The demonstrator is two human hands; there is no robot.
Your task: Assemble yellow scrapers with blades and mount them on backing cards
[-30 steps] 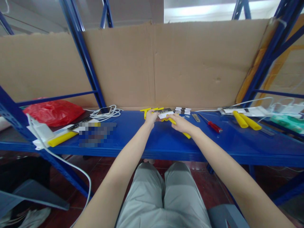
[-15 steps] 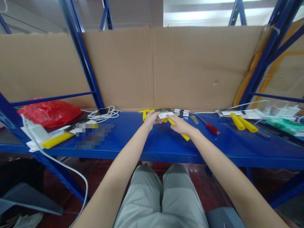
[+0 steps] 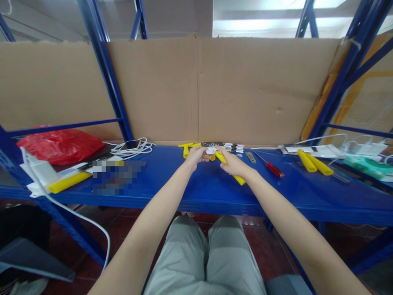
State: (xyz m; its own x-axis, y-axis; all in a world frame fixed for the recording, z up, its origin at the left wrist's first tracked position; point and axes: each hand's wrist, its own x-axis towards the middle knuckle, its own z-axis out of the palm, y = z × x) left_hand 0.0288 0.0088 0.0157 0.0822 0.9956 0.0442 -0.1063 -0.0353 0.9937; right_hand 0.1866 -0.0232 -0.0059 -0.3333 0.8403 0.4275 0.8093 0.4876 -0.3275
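Observation:
Both my hands are close together over the back middle of the blue shelf. My right hand point(image 3: 231, 162) is wrapped round a tool with a long yellow handle point(image 3: 238, 179), its butt end sticking out below my palm. A small white piece point(image 3: 210, 150), maybe paper or card, shows between my hands. My left hand point(image 3: 195, 157) has its fingers curled at the tool's far end and this white piece; what they grip is hidden. Just left of it lies a yellow T-shaped tool point(image 3: 186, 150). Behind my hands are a black printed card point(image 3: 211, 144) and several black-and-white strips point(image 3: 234, 147).
A small metal piece point(image 3: 251, 157) and a red-handled screwdriver point(image 3: 274, 169) lie to the right, with two yellow handles point(image 3: 315, 162) farther along. On the left are a red plastic bag point(image 3: 61, 143), white cable point(image 3: 135, 148) and another yellow handle point(image 3: 70, 182). Cardboard point(image 3: 239, 90) walls the back.
The white piece between my hands looks smaller and lower, and the black card behind it now shows apart from it. My right hand still grips the yellow handle. The view has shifted slightly.

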